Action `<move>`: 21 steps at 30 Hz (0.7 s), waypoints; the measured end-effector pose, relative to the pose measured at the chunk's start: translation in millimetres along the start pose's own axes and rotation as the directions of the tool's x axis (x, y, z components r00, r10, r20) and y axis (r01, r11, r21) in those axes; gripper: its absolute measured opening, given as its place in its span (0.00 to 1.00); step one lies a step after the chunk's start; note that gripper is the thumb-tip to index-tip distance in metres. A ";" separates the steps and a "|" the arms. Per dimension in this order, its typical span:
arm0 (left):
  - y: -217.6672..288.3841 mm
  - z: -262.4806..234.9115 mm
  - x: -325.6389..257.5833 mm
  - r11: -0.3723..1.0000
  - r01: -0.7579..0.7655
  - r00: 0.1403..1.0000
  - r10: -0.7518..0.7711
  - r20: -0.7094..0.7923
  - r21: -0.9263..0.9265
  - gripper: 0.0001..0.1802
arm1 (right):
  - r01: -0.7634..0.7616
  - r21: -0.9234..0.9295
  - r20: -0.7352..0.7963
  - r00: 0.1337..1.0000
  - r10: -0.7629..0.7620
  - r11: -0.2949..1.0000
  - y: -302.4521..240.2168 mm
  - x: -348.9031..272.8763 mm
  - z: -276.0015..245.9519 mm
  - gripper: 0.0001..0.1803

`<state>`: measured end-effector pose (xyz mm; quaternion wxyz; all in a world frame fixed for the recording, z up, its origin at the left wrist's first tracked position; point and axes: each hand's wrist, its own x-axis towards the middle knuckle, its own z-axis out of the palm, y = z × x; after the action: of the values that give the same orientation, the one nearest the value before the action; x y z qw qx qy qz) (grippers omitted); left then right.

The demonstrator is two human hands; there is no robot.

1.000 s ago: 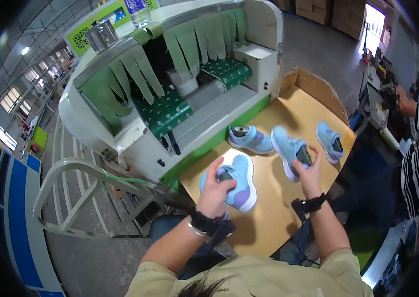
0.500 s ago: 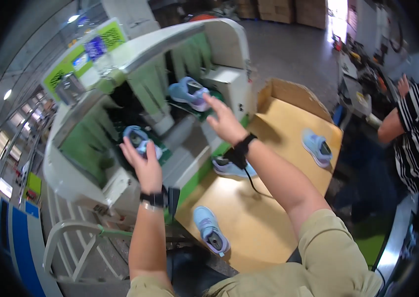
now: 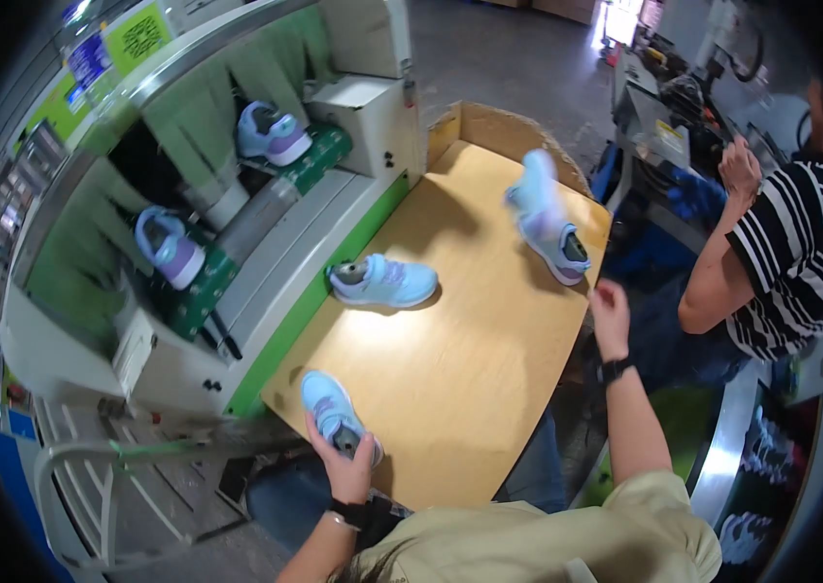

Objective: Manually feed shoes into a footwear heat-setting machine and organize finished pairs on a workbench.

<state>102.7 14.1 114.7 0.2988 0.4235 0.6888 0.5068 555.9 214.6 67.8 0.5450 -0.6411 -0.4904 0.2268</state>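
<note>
My left hand (image 3: 343, 468) has its thumb and fingers around the heel of a light-blue sneaker (image 3: 332, 403) at the table's lower left corner. Over by the right edge, my right hand (image 3: 610, 316) is closed with curled fingers, and nothing shows in it. Just beyond it lies a blue and lilac sneaker (image 3: 559, 255). A second sneaker (image 3: 534, 189), smeared by motion, overlaps that one at its far side. Another sneaker (image 3: 387, 282) rests mid-table beside the machine. Two more, a far sneaker (image 3: 274, 134) and a near sneaker (image 3: 171, 248), sit on green pads in the machine's openings.
The white machine (image 3: 358, 126) with green curtain strips (image 3: 280, 53) borders the tan tabletop (image 3: 470, 389) on the left. Torn cardboard (image 3: 518, 136) edges its far end. A person in a striped shirt (image 3: 790, 262) works at the right. A metal rail (image 3: 47, 486) stands lower left.
Both hands have left the sneakers in the machine. My left hand has taken hold of the near-left sneaker; my right went to the right edge. A blurred sneaker has appeared there. The view has shifted right.
</note>
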 end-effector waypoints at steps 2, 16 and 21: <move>-3.6 10.2 1.9 1.000 -0.026 0.999 0.026 0.025 0.007 0.54 | 0.067 0.272 0.009 0.997 -0.072 0.960 4.3 66.7 0.9 0.31; -19.8 15.1 9.5 0.989 -0.095 0.986 0.078 -0.145 -0.110 0.41 | -0.113 0.055 0.243 0.965 0.097 0.992 -78.1 -149.0 66.1 0.38; -23.3 12.5 14.8 0.987 -0.156 0.984 0.160 -0.085 0.045 0.45 | -0.092 0.241 0.836 0.526 -0.158 0.966 -143.8 -210.3 148.1 0.41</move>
<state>99.9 29.8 88.9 0.2189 0.4597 0.6751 0.5338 291.3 90.2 104.2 0.3191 -0.3641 -0.6719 0.5605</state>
